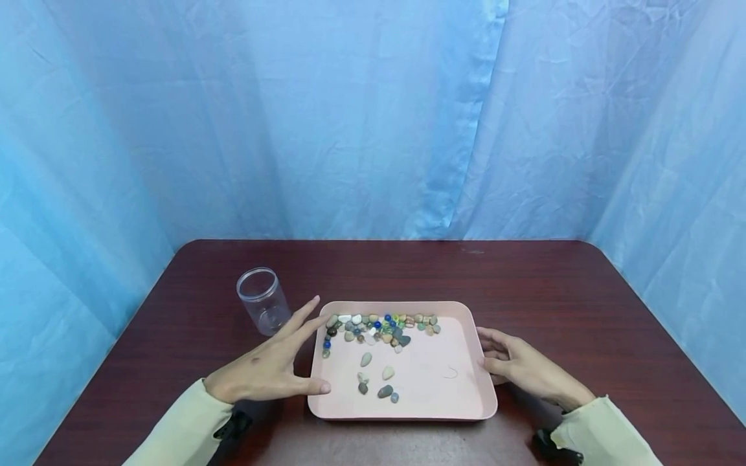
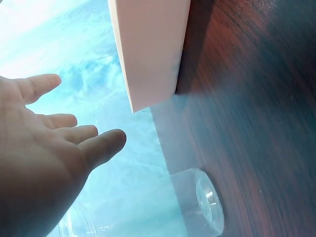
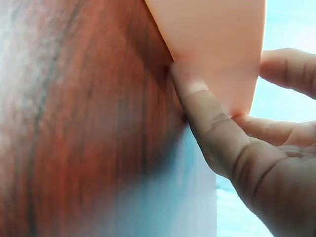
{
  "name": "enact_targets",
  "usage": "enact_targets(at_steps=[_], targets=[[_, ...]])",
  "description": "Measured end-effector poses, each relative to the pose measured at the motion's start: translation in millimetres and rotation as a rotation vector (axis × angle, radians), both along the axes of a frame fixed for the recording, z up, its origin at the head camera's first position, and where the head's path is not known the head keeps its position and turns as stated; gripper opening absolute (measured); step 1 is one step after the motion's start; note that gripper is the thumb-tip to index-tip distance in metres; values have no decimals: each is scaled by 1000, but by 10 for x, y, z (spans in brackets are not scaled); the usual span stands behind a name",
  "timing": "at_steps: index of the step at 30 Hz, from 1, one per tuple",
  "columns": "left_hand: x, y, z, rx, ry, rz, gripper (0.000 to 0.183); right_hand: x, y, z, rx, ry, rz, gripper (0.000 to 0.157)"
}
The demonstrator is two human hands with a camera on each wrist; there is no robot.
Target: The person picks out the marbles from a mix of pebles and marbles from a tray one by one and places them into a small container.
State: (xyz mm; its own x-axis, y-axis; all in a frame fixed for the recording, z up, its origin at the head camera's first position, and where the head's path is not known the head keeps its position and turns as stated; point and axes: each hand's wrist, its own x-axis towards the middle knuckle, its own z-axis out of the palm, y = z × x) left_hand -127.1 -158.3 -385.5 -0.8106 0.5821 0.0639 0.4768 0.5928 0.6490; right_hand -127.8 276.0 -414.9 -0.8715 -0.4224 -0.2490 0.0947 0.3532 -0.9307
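Observation:
A pink rectangular tray lies on the table with small pebbles and glass marbles in it, most of them gathered along its far side. Several loose pebbles lie nearer its front. My left hand is spread wide at the tray's left rim, fingers straight and holding nothing; the left wrist view shows the palm beside the tray's outer wall. At the right side, my right hand holds the tray's edge, with one finger low on the outer wall and another digit at the rim.
Just beyond my left hand, a clear plastic jar stands upright and uncapped on the dark brown table. Blue curtains hang behind and along both sides. A thin curved strand lies on the tray's floor.

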Motion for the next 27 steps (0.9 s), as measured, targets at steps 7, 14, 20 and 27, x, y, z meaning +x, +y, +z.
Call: enact_targets(at_steps=[7,14,20,27], targets=[[-82,44,-36,-1,28,-29,94,1,7,-25,-46,-14,-10,70],[-171,128,-81,16,-8,-50,91,5,3,-38,-43,-12,-26,69],[-252,216,-112,24,-17,-54,85,10,-2,-44,-51,-3,-22,69],[-349,320,-138,16,31,-70,72,9,1,-39,-73,-1,-13,68]])
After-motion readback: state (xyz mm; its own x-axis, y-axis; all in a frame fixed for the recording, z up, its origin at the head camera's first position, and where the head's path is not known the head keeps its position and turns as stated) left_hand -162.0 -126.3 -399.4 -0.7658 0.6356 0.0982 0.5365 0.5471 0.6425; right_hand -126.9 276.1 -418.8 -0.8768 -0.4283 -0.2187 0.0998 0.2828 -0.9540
